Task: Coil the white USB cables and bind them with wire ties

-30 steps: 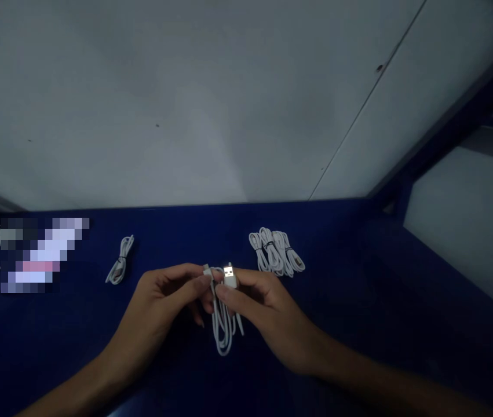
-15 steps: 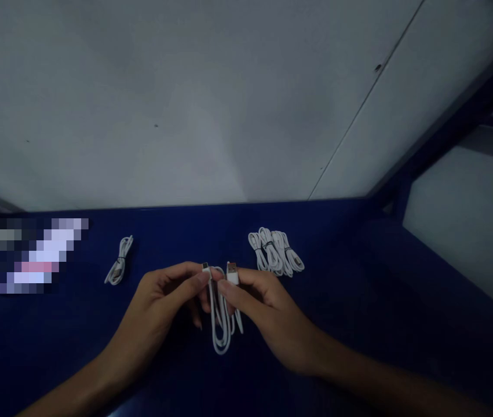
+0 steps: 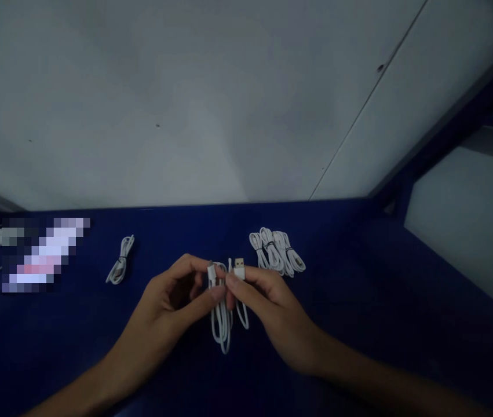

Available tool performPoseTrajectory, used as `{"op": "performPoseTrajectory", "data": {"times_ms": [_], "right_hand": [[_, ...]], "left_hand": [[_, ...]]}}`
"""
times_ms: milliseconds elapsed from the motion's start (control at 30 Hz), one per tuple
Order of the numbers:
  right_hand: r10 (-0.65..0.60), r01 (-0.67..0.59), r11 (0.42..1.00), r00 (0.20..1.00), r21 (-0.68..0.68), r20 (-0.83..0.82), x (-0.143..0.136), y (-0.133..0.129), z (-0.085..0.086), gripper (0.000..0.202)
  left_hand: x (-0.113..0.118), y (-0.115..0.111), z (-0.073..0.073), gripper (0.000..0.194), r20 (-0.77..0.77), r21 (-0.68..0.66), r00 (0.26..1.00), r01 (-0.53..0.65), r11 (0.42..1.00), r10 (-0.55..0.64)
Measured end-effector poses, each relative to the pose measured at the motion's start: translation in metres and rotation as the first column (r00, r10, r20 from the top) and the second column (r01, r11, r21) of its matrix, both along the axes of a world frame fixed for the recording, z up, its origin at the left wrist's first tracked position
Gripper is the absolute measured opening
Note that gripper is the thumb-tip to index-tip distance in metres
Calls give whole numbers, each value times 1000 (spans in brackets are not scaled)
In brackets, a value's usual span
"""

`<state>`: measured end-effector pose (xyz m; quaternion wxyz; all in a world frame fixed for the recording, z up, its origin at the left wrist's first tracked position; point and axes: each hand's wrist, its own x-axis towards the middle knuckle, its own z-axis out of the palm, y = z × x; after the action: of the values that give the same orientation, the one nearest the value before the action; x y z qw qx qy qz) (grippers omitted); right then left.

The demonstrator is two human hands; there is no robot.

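Observation:
Both hands grip a white USB cable (image 3: 222, 330), coiled into long loops that hang below the fingers. My left hand (image 3: 185, 295) is closed on the coil's left side, its thumb across the loops just under a small white connector. With thumb and fingers, my right hand (image 3: 267, 307) pinches the cable's other side, where the metal USB plug points up beside the forefinger. A cable bend pokes up between the two hands. Fingers behind the coil are partly hidden.
On the blue table (image 3: 350, 324), several tied white cables (image 3: 276, 252) lie bunched at the back right. One tied white cable (image 3: 120, 260) lies to the left. A pixelated bright object (image 3: 50, 255) and a white mouse-like item (image 3: 5, 236) sit far left. Behind stands a pale wall (image 3: 185, 104).
My left thumb has slid from the small connector down onto the loops. The USB plug has turned and moved slightly right with my right hand.

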<state>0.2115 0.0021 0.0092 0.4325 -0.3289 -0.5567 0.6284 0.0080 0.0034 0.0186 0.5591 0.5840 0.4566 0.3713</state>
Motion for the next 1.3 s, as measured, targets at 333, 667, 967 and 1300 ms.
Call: {"op": "performPoseTrajectory", "data": {"times_ms": [333, 667, 967, 1300], "right_hand": [[-71, 73, 997, 991, -12, 112, 4, -1, 0, 44], [-133, 131, 990, 990, -59, -35, 2, 2, -1, 35], [-120, 126, 990, 989, -64, 86, 2, 4, -1, 27], [-128, 134, 991, 975, -23, 181, 5, 3, -1, 17]], "left_hand": [[-2, 3, 0, 28, 128, -119, 991, -16, 993, 31], [6, 4, 5, 49, 389, -295, 913, -4, 955, 124], [-2, 7, -3, 59, 523, -435, 849, 190, 880, 75], [3, 6, -1, 38, 371, -374, 920, 274, 886, -128]]}}
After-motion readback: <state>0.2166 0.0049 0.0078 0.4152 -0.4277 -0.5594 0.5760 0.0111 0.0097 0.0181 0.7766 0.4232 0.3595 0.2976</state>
